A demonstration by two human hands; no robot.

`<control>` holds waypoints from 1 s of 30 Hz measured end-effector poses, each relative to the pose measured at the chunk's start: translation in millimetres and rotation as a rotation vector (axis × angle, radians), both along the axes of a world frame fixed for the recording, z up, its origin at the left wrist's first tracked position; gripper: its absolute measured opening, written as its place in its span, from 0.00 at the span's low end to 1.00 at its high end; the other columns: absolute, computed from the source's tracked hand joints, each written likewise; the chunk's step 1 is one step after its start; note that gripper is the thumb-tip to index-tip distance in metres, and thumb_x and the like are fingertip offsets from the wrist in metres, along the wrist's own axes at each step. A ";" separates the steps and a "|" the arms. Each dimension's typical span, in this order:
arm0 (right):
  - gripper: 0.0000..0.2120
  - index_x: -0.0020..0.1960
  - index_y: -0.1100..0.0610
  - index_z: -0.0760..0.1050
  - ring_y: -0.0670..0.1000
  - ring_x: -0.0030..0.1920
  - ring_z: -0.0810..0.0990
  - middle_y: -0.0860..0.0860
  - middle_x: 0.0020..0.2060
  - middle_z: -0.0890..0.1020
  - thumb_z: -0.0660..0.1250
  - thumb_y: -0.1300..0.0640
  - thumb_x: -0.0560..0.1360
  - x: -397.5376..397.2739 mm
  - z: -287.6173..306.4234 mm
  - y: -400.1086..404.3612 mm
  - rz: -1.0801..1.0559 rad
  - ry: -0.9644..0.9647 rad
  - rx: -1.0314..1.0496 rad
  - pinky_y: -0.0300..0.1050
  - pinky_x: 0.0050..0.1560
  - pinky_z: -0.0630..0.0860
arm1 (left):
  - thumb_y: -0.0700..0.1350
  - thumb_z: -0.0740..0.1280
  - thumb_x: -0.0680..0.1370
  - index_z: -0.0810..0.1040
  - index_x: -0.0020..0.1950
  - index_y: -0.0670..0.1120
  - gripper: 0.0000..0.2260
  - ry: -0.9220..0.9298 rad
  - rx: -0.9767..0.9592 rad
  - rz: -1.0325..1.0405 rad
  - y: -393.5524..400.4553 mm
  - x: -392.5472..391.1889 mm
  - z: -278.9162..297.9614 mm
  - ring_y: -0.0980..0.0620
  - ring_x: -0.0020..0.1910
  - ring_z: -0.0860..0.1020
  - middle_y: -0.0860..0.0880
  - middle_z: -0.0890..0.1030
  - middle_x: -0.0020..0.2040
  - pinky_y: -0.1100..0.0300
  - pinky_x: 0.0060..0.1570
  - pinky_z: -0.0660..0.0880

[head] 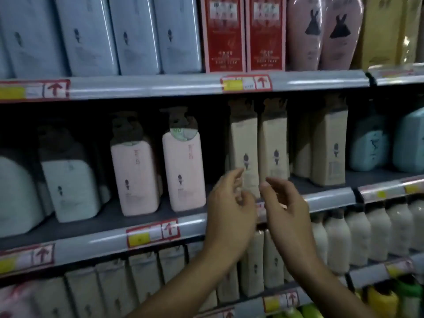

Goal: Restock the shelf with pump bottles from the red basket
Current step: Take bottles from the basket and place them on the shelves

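Note:
Two beige pump bottles stand side by side on the middle shelf (330, 198), the left one (245, 148) and the right one (274, 145). My left hand (229, 210) and my right hand (286, 207) are raised just in front of their lower parts, fingers apart, holding nothing. The fingertips of my left hand overlap the left bottle's base; whether they touch it is unclear. Two pink pump bottles (183, 173) stand further left on the same shelf. The red basket is out of view.
More beige bottles (328, 148) and light blue bottles (369, 145) stand to the right, pale green bottles (68, 184) to the left. The upper shelf holds blue packs (137, 35), red boxes (224, 35) and pink bottles. Lower shelves are packed with beige and white bottles (358, 237).

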State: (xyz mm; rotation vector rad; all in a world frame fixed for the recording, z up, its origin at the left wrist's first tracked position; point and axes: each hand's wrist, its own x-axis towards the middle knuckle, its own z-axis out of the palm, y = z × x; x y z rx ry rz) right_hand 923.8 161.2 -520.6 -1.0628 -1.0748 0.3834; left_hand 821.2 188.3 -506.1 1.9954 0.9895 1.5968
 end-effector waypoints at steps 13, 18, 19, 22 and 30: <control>0.23 0.67 0.54 0.75 0.52 0.64 0.78 0.52 0.63 0.80 0.72 0.45 0.75 -184.0 -356.3 -87.2 0.827 -1.093 -0.845 0.42 0.62 0.72 | 0.48 0.71 0.75 0.67 0.76 0.51 0.29 1.137 -0.850 -0.051 -100.6 -340.0 -326.5 0.49 0.69 0.75 0.48 0.75 0.71 0.59 0.68 0.70; 0.30 0.74 0.56 0.66 0.60 0.71 0.72 0.57 0.72 0.72 0.70 0.50 0.75 -227.1 -445.3 -46.4 0.846 -1.525 -0.993 0.51 0.70 0.70 | 0.46 0.70 0.76 0.68 0.73 0.53 0.26 1.469 -0.847 -0.193 -113.7 -340.3 -368.3 0.46 0.65 0.77 0.48 0.77 0.68 0.54 0.60 0.75; 0.30 0.75 0.56 0.64 0.61 0.73 0.69 0.58 0.73 0.70 0.69 0.51 0.75 -228.3 -460.9 -36.8 0.808 -1.642 -0.991 0.55 0.72 0.68 | 0.45 0.69 0.76 0.66 0.75 0.52 0.28 1.577 -0.903 -0.228 -120.1 -344.1 -378.5 0.45 0.66 0.77 0.47 0.76 0.69 0.55 0.62 0.74; 0.36 0.76 0.57 0.61 0.64 0.74 0.67 0.61 0.73 0.69 0.71 0.49 0.74 -224.8 -499.2 -13.8 0.700 -1.827 -1.031 0.58 0.74 0.65 | 0.45 0.68 0.78 0.62 0.78 0.51 0.30 1.599 -0.973 -0.246 -127.9 -350.1 -392.0 0.43 0.68 0.76 0.45 0.75 0.71 0.52 0.65 0.74; 0.35 0.77 0.55 0.62 0.58 0.75 0.67 0.57 0.76 0.67 0.70 0.45 0.76 -204.9 -534.3 6.3 0.896 -1.847 -0.988 0.54 0.75 0.61 | 0.51 0.69 0.77 0.62 0.74 0.49 0.28 1.432 -0.929 -0.169 -114.0 -345.6 -398.2 0.43 0.68 0.73 0.46 0.72 0.72 0.47 0.64 0.73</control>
